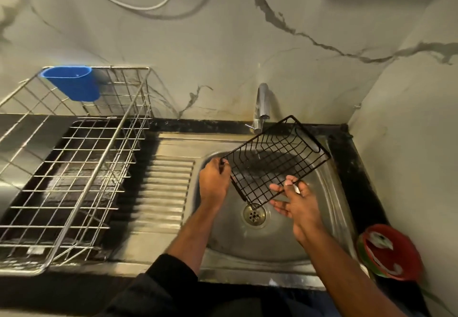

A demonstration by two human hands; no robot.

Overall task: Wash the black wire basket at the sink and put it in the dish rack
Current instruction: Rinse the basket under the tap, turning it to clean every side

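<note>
From the head camera, the left hand (214,180) curls its fingers round the near-left corner of the black rectangular wire basket (275,160) and grips it there. The basket hangs tilted over the bowl of the stainless steel sink (329,192), its far-right end raised toward the chrome tap (262,106) and its lowest corner dipping just above the round perforated metal drain (254,215). Across the basket from that grip, the right hand (297,204) lies against the near long edge with fingers spread and mostly straight, fingertips touching the wire; it does not clasp the wire, and whether the thumb hooks over it cannot be told. Left of the gripping hand runs the ribbed steel draining board (166,187), and beyond it, well apart from the basket, stands the large silver wire dish rack (74,168) on the dark counter, a blue plastic cutlery cup (71,82) hung on its far rail. Right of the open hand, near the counter's edge by the wall, sits a red round tub (391,252), blurred.
</note>
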